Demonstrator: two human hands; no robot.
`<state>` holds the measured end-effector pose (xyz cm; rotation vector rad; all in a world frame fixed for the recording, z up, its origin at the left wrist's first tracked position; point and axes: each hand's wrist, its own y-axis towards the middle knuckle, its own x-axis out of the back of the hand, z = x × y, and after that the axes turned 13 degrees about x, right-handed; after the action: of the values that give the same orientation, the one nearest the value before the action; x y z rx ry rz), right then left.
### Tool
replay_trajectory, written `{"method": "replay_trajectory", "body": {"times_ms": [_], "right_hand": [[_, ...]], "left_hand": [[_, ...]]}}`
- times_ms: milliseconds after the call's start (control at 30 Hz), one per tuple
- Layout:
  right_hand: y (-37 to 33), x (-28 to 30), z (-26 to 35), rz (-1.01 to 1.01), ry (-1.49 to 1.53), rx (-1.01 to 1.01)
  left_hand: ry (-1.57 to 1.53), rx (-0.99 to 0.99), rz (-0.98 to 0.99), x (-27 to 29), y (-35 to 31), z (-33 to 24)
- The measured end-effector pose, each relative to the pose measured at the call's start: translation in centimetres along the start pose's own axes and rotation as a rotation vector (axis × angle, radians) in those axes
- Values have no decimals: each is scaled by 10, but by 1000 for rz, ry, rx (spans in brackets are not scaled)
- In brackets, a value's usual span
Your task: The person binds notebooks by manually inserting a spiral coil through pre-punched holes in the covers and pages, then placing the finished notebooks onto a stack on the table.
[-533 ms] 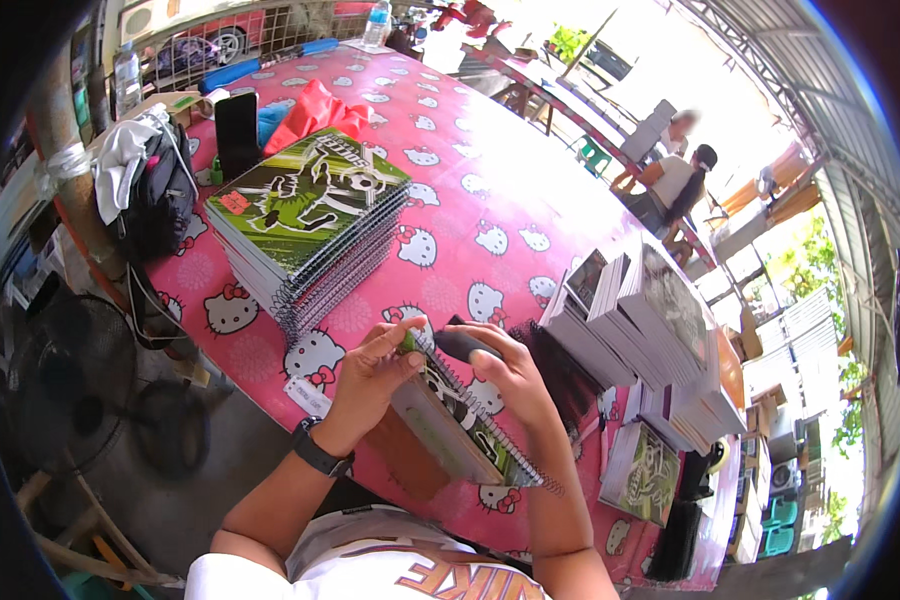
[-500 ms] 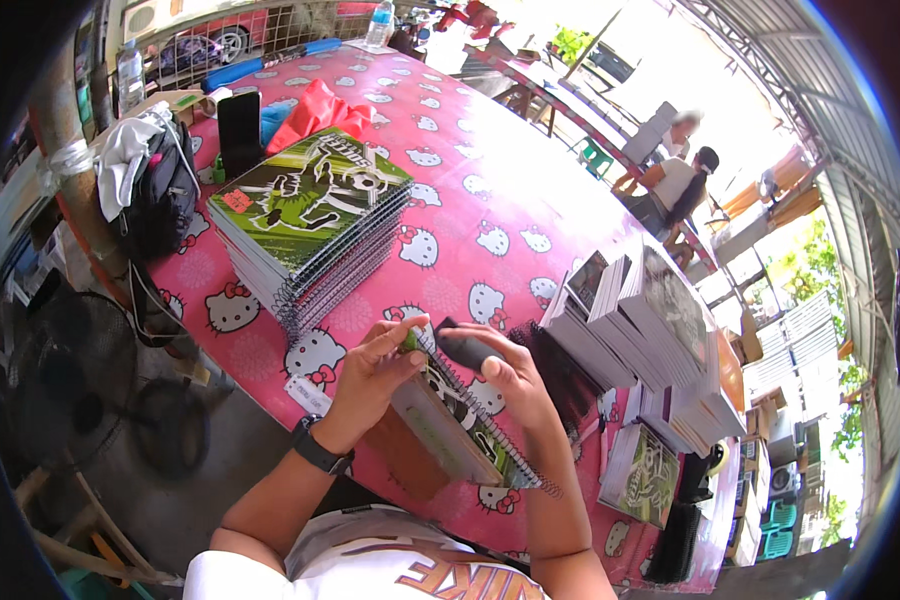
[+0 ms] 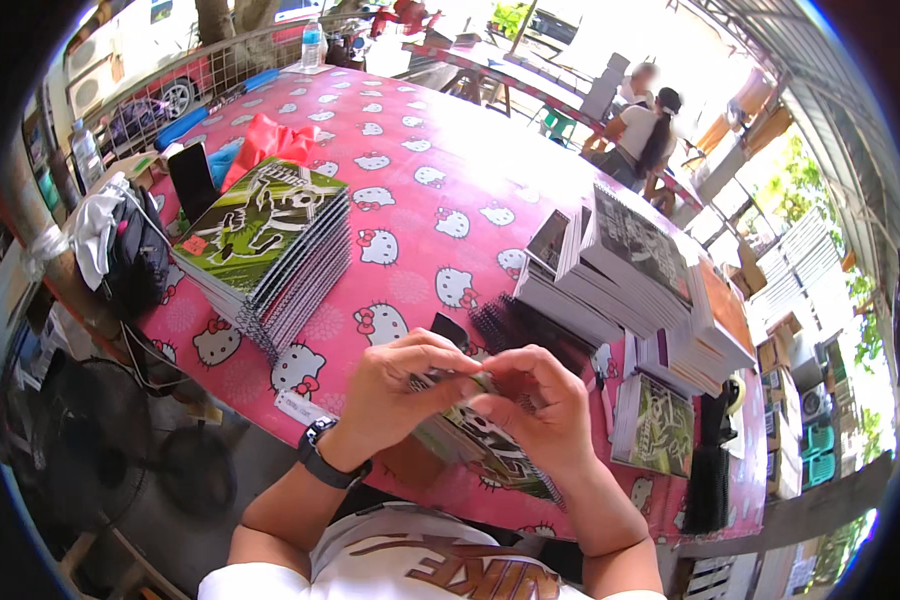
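A spiral notebook (image 3: 500, 452) with a green, black and white cover stands tilted in front of me near the table's close edge. My left hand (image 3: 402, 388), with a black watch at the wrist, is closed around its upper end. Opposite it, my right hand (image 3: 542, 405) has thumb and fingers curled together in a pinch. The fingertips of both hands meet above the notebook, beside a small greenish bit; what exactly the right fingers pinch is hidden. Just beyond the left fingers lies a dark object (image 3: 450, 330), partly covered.
A stack of spiral notebooks (image 3: 260, 235) stands left on the pink table (image 3: 410, 270). Book stacks (image 3: 620, 270), black coils (image 3: 540, 335) and a smaller green-covered stack (image 3: 655, 425) are at right. A fan (image 3: 90, 440) stands lower left. Two people sit at a far table.
My right hand has let go of the dark object, which now lies on the table, and has come in to meet the left hand's fingertips. The view has shifted a little.
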<state>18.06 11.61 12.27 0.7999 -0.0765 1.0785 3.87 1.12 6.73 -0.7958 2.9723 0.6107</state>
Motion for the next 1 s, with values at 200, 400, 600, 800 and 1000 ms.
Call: {"method": "replay_trajectory", "body": {"times_ms": [200,400,600,800,1000], "right_hand": [[-17,6,10,-153,-130,-66],[-13,-2,21,-175,-426,96],[-4,9,21,49,-579,95],[-19,63,7,-548,-461,108],[-80,90,-40,-309,-728,-370]], "left_hand": [[9,-35,14,-25,-3,-13],[164,-17,-57,-34,-8,-20],[310,23,-124,-12,8,-20],[4,-289,-901,131,34,-57],[995,-34,-1243,268,1,6]]}}
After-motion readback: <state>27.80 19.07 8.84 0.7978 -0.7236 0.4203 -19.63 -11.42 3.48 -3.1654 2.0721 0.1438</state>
